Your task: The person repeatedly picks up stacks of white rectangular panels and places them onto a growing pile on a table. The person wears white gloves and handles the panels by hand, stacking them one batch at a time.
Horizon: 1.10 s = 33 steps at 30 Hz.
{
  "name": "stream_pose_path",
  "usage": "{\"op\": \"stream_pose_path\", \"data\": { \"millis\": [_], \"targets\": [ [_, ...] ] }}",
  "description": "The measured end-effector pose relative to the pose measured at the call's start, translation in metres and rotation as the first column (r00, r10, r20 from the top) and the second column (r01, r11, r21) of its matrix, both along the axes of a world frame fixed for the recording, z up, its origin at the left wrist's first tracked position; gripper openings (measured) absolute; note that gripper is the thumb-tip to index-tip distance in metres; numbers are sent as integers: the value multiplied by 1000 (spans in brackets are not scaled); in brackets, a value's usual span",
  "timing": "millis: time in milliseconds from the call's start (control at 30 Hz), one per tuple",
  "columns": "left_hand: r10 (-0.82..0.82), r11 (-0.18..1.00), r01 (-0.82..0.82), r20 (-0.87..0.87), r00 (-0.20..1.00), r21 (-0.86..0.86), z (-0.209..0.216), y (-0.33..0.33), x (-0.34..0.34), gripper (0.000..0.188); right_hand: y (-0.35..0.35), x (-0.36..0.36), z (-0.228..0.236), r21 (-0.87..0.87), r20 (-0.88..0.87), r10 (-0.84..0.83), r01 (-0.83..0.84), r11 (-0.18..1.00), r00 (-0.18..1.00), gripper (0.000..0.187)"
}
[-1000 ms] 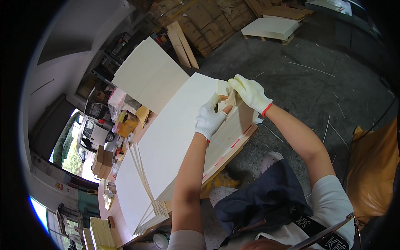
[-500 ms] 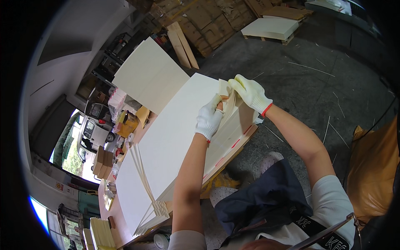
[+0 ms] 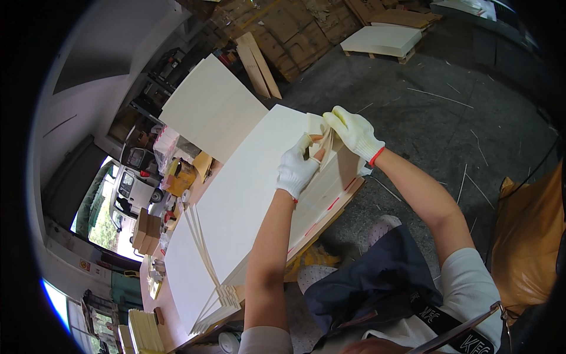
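Note:
A thick stack of large cream-white board sheets [image 3: 236, 203] lies on a table in front of me. My right hand [image 3: 352, 131], in a white knit glove with a red cuff, grips the lifted, bent edges of several sheets [image 3: 333, 144] at the stack's far right corner. Beside it, my gloved left hand [image 3: 296, 168] rests over the stack's edge with bare fingertips against the bent sheets. A gap shows between its thumb and forefinger. The right fingertips are partly hidden behind the glove and sheets.
Another stack of board [image 3: 215, 109] stands beyond the table's far side. Long strips [image 3: 203, 248] lie across the near left of my stack. A yellow container [image 3: 178, 176] and small boxes [image 3: 146, 232] sit to the left. A loaded pallet [image 3: 383, 40] and floor scraps are farther off.
My left thumb and forefinger have spread apart, opening a gap between them at the sheet edges. My right hand keeps its grip in nearly the same place.

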<state>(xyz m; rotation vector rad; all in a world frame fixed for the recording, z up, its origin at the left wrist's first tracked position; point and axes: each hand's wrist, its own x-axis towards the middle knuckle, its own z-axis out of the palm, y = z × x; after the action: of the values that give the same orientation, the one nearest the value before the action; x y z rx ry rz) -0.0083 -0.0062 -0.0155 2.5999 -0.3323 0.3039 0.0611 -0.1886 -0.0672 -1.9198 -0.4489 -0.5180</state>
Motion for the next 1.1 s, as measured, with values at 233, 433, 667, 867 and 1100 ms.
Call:
{"op": "stream_pose_path", "data": {
  "millis": [233, 433, 667, 867, 1100],
  "targets": [
    [42, 998, -39, 52, 998, -53, -6, 1, -8, 47, -40, -10, 16, -264, 6, -137, 134, 955, 991, 45],
    [38, 981, -39, 11, 999, 188, 2, -9, -10, 47, -43, -4, 1, -527, 21, -9, 19, 850, 1000, 48],
    [128, 953, -124, 3, 992, 276, 9, -13, 18, 46, -43, -7, 10, -590, 43, 51, -15, 807, 998, 43],
    [98, 961, -81, -49, 994, 264, 9, -15, 27, 44, -43, 9, 10, -515, 377, 127, 93, 852, 917, 40],
    [-69, 995, 64, -66, 995, -76, -10, 4, 18, 41, -13, 0, 19, -64, -201, 117, -132, 989, 973, 52]
  ]
}}
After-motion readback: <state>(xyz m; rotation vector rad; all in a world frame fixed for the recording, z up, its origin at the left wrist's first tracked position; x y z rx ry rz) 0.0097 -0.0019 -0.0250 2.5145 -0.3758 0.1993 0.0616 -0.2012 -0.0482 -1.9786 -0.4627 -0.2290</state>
